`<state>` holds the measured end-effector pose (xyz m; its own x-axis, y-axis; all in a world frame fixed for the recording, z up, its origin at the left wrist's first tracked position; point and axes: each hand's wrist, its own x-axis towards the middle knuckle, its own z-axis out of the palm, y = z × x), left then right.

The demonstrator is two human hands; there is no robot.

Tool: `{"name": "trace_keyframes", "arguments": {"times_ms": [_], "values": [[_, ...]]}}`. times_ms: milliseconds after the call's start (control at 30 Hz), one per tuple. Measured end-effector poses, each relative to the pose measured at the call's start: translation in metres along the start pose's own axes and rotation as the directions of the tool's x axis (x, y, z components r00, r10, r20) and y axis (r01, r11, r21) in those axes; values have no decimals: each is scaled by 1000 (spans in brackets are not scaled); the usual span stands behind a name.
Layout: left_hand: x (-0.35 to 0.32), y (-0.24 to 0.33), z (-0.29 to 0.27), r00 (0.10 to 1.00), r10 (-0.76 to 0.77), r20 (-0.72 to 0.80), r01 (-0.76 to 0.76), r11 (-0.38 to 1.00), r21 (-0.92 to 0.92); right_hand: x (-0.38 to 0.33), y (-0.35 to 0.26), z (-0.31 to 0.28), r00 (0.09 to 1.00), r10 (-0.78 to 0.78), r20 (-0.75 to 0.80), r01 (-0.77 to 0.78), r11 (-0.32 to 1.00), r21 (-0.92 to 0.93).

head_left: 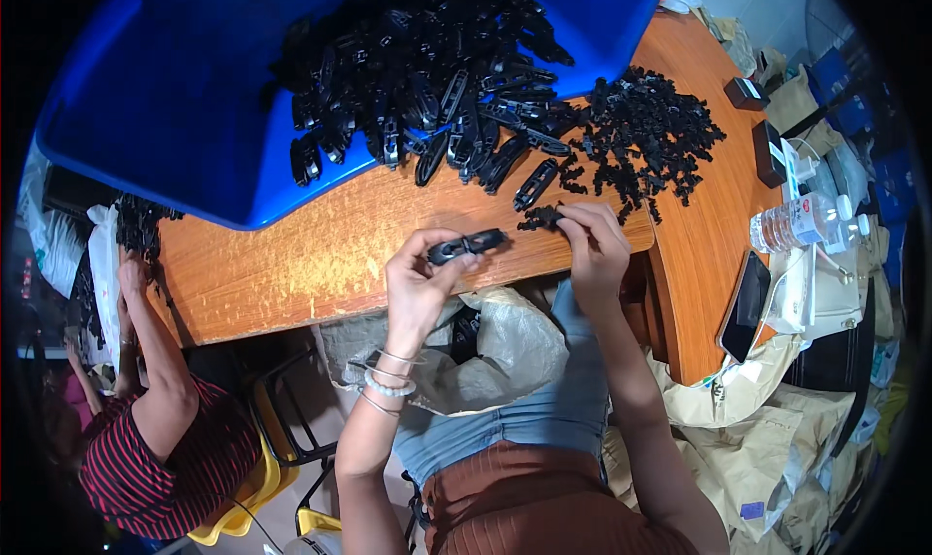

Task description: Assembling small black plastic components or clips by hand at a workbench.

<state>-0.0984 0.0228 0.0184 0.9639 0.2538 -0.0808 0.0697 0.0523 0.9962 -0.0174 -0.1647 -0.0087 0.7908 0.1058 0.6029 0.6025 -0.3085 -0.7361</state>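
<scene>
- Your left hand (419, 281) holds a long black plastic clip (467, 245) just above the near edge of the wooden desk (320, 254); fingers closed around its left end, so the right end stays free and points toward your other hand.
- Your right hand (592, 244) sits at the desk edge, fingers pinched narrow on a small black plastic piece (542, 217), close to the clip's free end but not touching it.
- Heap of small black pieces (646, 133) lies on the desk just beyond your right hand, an easy reach for that side.
- Pile of long clips (427, 79) spills out of a tilted blue tray (165, 99) onto the desk, ahead of your left hand; one loose clip (535, 184) lies between both piles.
- Phone (746, 305) and water bottle (798, 223) are parked far right, clear of the parts.
- Another person in a striped shirt (146, 468) sits at your left; their hand (131, 275) is at the desk corner, well apart from yours.
</scene>
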Motion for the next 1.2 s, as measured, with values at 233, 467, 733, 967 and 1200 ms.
{"name": "trace_keyframes", "arguments": {"times_ms": [233,467,733,967,1200], "values": [[-25,6,5,996,-1,94,13,991,-131,-9,-58,5,951,54,305,-113,977,180],[-33,1,2,993,-27,114,51,974,-220,-17,-60,3,927,-253,278,295,948,-120],[-37,6,3,981,-91,168,117,981,-153,-24,-56,0,954,-5,300,-21,996,83],[-41,5,4,991,-72,117,88,986,-138,-23,-57,-2,930,-164,328,159,986,44],[-51,4,-9,979,-87,184,96,995,-39,-42,-56,-6,677,345,650,-606,763,226]]}}
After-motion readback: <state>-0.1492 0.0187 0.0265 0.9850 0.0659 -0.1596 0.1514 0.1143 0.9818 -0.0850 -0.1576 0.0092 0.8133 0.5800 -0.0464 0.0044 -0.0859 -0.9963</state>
